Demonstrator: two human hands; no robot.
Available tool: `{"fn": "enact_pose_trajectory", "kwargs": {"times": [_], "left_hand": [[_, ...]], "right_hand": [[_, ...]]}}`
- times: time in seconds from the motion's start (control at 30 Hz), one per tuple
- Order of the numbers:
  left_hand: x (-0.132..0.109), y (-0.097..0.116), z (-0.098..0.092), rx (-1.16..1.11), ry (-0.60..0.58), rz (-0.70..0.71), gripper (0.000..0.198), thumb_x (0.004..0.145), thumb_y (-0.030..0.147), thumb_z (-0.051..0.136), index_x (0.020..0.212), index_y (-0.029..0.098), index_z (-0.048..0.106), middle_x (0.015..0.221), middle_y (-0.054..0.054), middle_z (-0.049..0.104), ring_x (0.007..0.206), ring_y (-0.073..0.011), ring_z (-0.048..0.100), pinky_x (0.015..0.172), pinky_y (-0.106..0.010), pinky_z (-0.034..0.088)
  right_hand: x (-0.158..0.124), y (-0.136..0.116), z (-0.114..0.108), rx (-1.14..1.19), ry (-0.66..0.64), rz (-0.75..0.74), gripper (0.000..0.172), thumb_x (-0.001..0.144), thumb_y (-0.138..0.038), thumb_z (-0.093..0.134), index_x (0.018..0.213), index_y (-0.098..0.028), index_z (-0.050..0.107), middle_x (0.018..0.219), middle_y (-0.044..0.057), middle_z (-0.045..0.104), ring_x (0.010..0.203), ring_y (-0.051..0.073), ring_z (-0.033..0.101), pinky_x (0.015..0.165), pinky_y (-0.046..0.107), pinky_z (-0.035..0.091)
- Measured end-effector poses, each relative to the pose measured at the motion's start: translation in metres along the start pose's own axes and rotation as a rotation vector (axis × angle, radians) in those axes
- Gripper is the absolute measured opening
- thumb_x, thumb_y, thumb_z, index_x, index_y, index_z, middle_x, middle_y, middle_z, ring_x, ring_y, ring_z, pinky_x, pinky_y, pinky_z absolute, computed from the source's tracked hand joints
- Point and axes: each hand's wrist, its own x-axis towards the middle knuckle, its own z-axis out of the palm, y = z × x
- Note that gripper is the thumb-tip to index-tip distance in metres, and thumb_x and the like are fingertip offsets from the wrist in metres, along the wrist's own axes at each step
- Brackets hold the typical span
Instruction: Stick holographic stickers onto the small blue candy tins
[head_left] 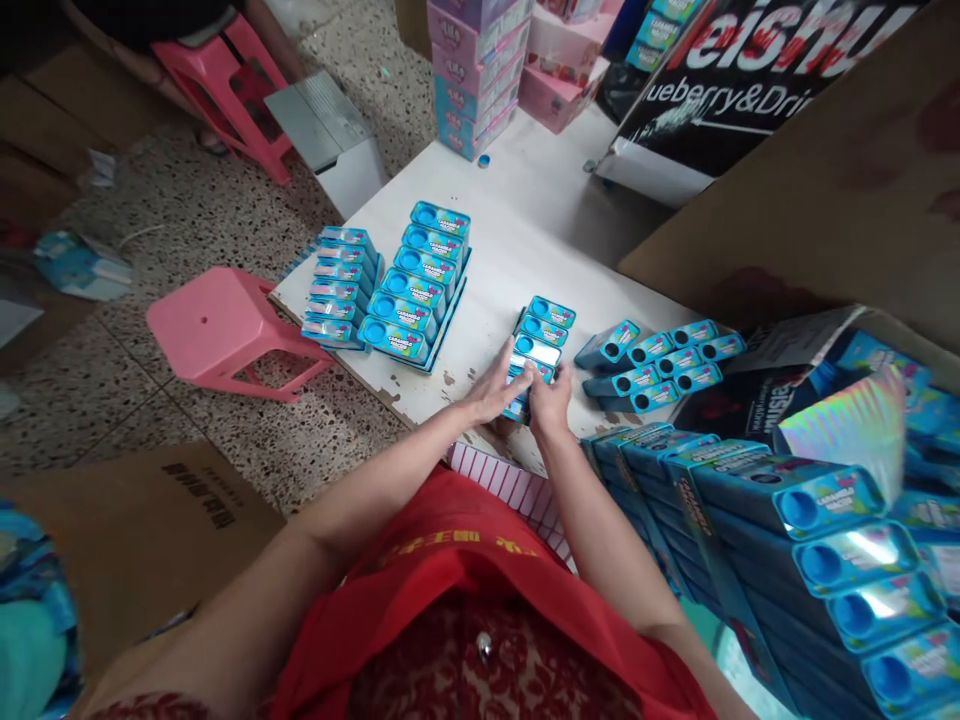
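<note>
In the head view, a short row of blue candy boxes (545,333) labelled "CARAMELO" lies on the white table in front of me. My left hand (496,388) grips the near end of this row from the left, with the thumb across the top. Opposite it, my right hand (550,396) closes round the same end from the right. The fingertips under the boxes are hidden. Just right of my hands stands a cluster of similar blue boxes with dark round holes (660,365). Left of them, a filled tray of blue boxes (415,290) sits beside another row seen edge-on (339,290).
Strapped stacks of blue boxes (750,510) crowd my right side. A large cardboard carton (810,230) borders the table (517,200). Pink and blue cartons (476,75) stand at the back. Pink stools (217,325) and a seated person (127,50) are at left.
</note>
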Motion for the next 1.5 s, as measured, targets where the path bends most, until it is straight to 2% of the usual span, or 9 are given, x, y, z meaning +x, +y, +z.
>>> {"fn": "enact_pose_trajectory", "kwargs": {"times": [0.1, 0.27, 0.53, 0.73, 0.87, 1.0, 1.17, 1.33, 1.5], "left_hand": [[-0.008, -0.002, -0.003, -0.043, -0.120, -0.051, 0.077, 0.088, 0.064, 0.028, 0.149, 0.017, 0.022, 0.155, -0.006, 0.022, 0.144, -0.0216, 0.015, 0.118, -0.034, 0.013], [-0.001, -0.010, -0.006, -0.221, 0.072, -0.253, 0.074, 0.091, 0.061, 0.020, 0.150, 0.017, 0.017, 0.156, -0.007, 0.016, 0.144, -0.0182, 0.016, 0.117, -0.033, 0.014], [0.014, -0.012, 0.024, -0.597, 0.058, -0.151, 0.051, 0.093, 0.047, 0.035, 0.132, 0.017, 0.048, 0.137, -0.008, 0.053, 0.129, -0.0187, 0.045, 0.107, -0.033, 0.036], [-0.021, -0.004, 0.017, -0.806, -0.162, -0.305, 0.072, 0.089, 0.066, 0.019, 0.130, 0.017, 0.051, 0.124, -0.012, 0.062, 0.116, -0.0240, 0.057, 0.096, -0.038, 0.047], [-0.069, -0.025, -0.006, -0.540, -0.052, -0.356, 0.068, 0.089, 0.066, 0.019, 0.133, 0.023, 0.047, 0.134, -0.009, 0.055, 0.121, -0.0210, 0.053, 0.097, -0.034, 0.044], [-0.114, -0.050, -0.016, 0.088, -0.002, -0.480, 0.052, 0.082, 0.062, 0.043, 0.100, 0.018, 0.064, 0.102, -0.010, 0.069, 0.096, -0.0235, 0.062, 0.087, -0.034, 0.044], [-0.133, -0.062, -0.003, 0.311, -0.073, -0.399, 0.029, 0.069, 0.046, 0.062, 0.069, 0.018, 0.055, 0.076, -0.002, 0.062, 0.076, -0.0183, 0.057, 0.070, -0.027, 0.042], [-0.137, -0.042, -0.009, 0.028, -0.217, -0.304, 0.027, 0.072, 0.045, 0.060, 0.077, 0.018, 0.061, 0.076, -0.001, 0.064, 0.076, -0.0169, 0.059, 0.070, -0.025, 0.043], [-0.156, -0.008, -0.006, 0.489, -0.373, -0.112, 0.015, 0.077, 0.034, 0.059, 0.078, 0.023, 0.068, 0.080, -0.004, 0.068, 0.082, -0.0212, 0.061, 0.075, -0.028, 0.041]], "right_hand": [[0.005, 0.002, -0.003, 0.190, -0.129, 0.096, 0.059, 0.059, -0.035, 0.072, 0.111, -0.018, 0.048, 0.107, 0.006, 0.062, 0.093, 0.019, 0.060, 0.087, 0.037, 0.049], [0.002, 0.003, -0.009, 0.340, -0.226, 0.155, 0.057, 0.059, -0.032, 0.073, 0.111, -0.022, 0.050, 0.112, 0.002, 0.063, 0.099, 0.018, 0.061, 0.090, 0.037, 0.050], [-0.007, -0.002, 0.000, 0.306, -0.198, 0.224, 0.051, 0.062, -0.040, 0.070, 0.105, -0.019, 0.054, 0.103, 0.003, 0.068, 0.090, 0.018, 0.064, 0.084, 0.036, 0.053], [-0.024, 0.002, -0.016, 0.239, -0.323, 0.289, 0.055, 0.065, -0.050, 0.067, 0.109, -0.020, 0.055, 0.110, 0.005, 0.067, 0.094, 0.022, 0.064, 0.080, 0.037, 0.054], [-0.050, 0.005, -0.050, -0.006, -0.337, 0.202, 0.062, 0.074, -0.062, 0.055, 0.120, -0.021, 0.054, 0.121, 0.007, 0.062, 0.110, 0.024, 0.058, 0.090, 0.041, 0.049], [-0.073, 0.005, -0.103, -0.524, -0.386, -0.121, 0.059, 0.075, -0.057, 0.058, 0.120, -0.018, 0.058, 0.125, 0.014, 0.059, 0.115, 0.028, 0.054, 0.096, 0.043, 0.042], [-0.094, 0.010, -0.148, -1.096, -0.658, -0.163, 0.014, 0.077, -0.033, 0.059, 0.079, -0.021, 0.065, 0.080, 0.008, 0.068, 0.078, 0.026, 0.062, 0.067, 0.034, 0.043], [-0.118, 0.007, -0.149, -1.101, -0.688, -0.414, 0.015, 0.080, -0.024, 0.052, 0.068, -0.022, 0.060, 0.073, 0.005, 0.062, 0.073, 0.021, 0.056, 0.064, 0.030, 0.036], [-0.138, -0.007, -0.126, -0.895, -0.731, -0.518, 0.016, 0.083, -0.025, 0.052, 0.072, -0.023, 0.063, 0.073, 0.004, 0.061, 0.075, 0.020, 0.056, 0.067, 0.030, 0.039]]}}
